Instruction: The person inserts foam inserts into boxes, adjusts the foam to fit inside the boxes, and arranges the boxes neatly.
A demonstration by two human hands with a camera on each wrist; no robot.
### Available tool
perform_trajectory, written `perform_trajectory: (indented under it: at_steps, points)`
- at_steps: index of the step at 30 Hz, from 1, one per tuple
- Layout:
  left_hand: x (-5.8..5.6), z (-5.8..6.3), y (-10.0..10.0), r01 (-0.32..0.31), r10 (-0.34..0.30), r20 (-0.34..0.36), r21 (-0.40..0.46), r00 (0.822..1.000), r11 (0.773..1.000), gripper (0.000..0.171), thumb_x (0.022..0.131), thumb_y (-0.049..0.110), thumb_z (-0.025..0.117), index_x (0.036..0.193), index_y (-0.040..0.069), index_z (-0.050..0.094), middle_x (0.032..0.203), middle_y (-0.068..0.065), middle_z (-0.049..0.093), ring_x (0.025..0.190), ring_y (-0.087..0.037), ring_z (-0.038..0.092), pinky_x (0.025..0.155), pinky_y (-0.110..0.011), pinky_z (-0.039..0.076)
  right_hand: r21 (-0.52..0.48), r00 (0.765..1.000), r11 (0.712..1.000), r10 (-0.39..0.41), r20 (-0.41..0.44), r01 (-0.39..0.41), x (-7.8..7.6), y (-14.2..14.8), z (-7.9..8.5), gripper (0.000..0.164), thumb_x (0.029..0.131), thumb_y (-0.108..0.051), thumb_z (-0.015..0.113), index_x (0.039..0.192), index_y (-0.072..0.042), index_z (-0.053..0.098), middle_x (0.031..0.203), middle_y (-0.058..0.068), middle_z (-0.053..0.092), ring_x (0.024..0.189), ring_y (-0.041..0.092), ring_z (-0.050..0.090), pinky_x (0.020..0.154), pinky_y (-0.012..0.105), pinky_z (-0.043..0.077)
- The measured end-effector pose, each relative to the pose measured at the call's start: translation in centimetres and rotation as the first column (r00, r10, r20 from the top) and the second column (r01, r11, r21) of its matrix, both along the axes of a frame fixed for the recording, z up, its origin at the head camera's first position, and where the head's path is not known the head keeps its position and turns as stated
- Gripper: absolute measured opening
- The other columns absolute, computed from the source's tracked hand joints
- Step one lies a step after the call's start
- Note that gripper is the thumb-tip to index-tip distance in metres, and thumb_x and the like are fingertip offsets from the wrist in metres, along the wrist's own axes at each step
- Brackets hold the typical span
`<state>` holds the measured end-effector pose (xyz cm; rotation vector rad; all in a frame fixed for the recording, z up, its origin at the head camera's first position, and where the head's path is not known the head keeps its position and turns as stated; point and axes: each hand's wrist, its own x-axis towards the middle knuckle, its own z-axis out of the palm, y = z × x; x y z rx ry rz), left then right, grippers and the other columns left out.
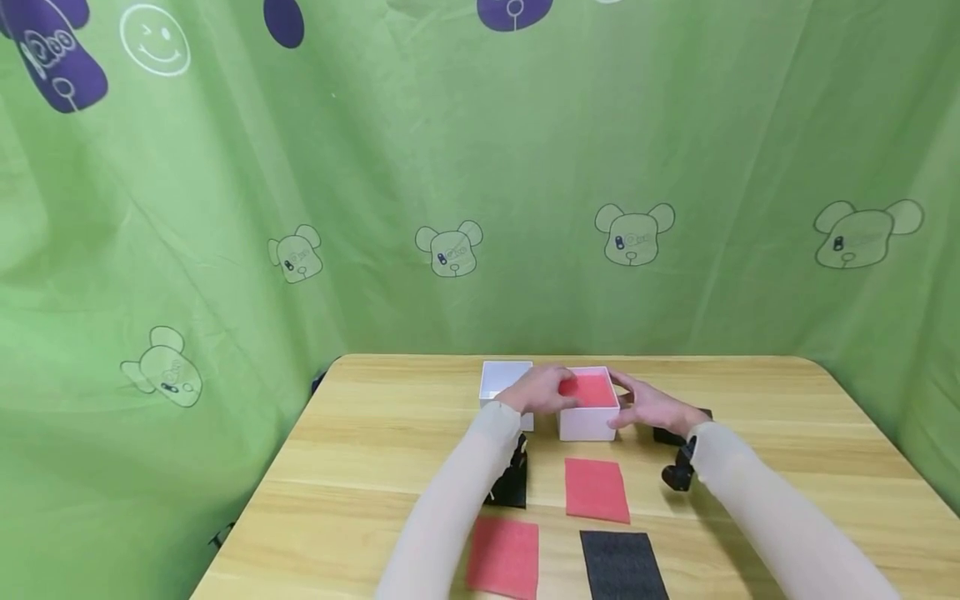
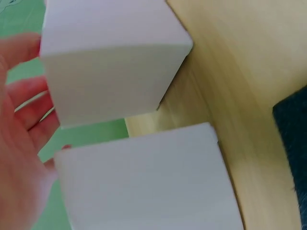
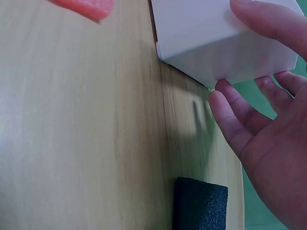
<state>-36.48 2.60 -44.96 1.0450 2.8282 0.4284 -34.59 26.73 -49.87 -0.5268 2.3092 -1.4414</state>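
A white box (image 1: 588,424) stands at the back of the table with a red foam sheet (image 1: 595,390) inside it. My left hand (image 1: 538,389) reaches over the box's left rim, its fingers on the red foam; the fingertips are partly hidden behind the box wall in the left wrist view. My right hand (image 1: 651,407) holds the box's right side, thumb (image 3: 268,19) on one face and fingers around the corner. Just left of it stands a second white box or lid (image 1: 506,373), partly behind my left hand.
Red foam pieces (image 1: 597,490) (image 1: 504,557) and a black foam piece (image 1: 622,565) lie on the wooden table (image 1: 360,450) in front. Another black piece (image 1: 512,487) is under my left forearm, and a black block (image 3: 201,203) sits near my right wrist. A green curtain (image 1: 525,300) hangs behind.
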Motion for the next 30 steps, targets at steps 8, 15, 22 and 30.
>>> perform_trajectory:
  at_steps: [8, 15, 22, 30]
  points:
    - [-0.2, 0.9, 0.0, 0.034, -0.034, 0.099, -0.005, 0.995, 0.999, 0.054, 0.087, 0.024, 0.066, 0.137, 0.010, 0.051, 0.132, 0.000, 0.054, 0.117, -0.010, 0.050, 0.097, -0.021, 0.038, -0.010, 1.000, 1.000, -0.015, 0.016, 0.015, -0.1, 0.2, 0.0, 0.108, 0.077, -0.017, 0.078, 0.152, -0.008, 0.002, 0.155, 0.021, 0.008, 0.131, 0.047, 0.030, 0.104, 0.061, 0.024]
    - [-0.3, 1.0, 0.4, 0.014, -0.008, 0.086, -0.071, 0.996, 0.997, 0.051, 0.089, 0.028, 0.066, 0.136, 0.014, 0.052, 0.125, 0.003, 0.057, 0.108, -0.008, 0.052, 0.091, -0.020, 0.041, -0.024, 1.000, 0.999, -0.023, 0.019, 0.023, 0.0, 0.2, -0.2, 0.107, 0.077, -0.017, 0.078, 0.153, -0.011, 0.003, 0.154, 0.020, 0.013, 0.130, 0.046, 0.032, 0.104, 0.062, 0.024]
    - [-0.2, 0.2, 0.9, 0.012, -0.012, 0.084, -0.002, 0.996, 1.000, 0.052, 0.089, 0.039, 0.065, 0.132, 0.011, 0.056, 0.120, 0.002, 0.060, 0.104, -0.007, 0.054, 0.089, -0.017, 0.042, -0.037, 1.000, 0.999, -0.011, 0.019, 0.012, 0.0, 0.1, -0.2, 0.105, 0.077, -0.014, 0.077, 0.153, -0.011, 0.004, 0.155, 0.019, 0.009, 0.130, 0.045, 0.032, 0.104, 0.061, 0.024]
    - [-0.3, -0.6, 1.5, -0.045, 0.038, 0.091, 0.068, 0.995, 0.997, 0.054, 0.086, 0.038, 0.069, 0.132, 0.012, 0.056, 0.123, 0.003, 0.060, 0.107, -0.006, 0.053, 0.092, -0.017, 0.040, -0.036, 1.000, 0.999, -0.011, 0.009, 0.012, 0.0, 0.1, -0.2, 0.105, 0.077, -0.013, 0.077, 0.153, -0.010, 0.005, 0.155, 0.019, 0.009, 0.129, 0.046, 0.032, 0.104, 0.061, 0.025]
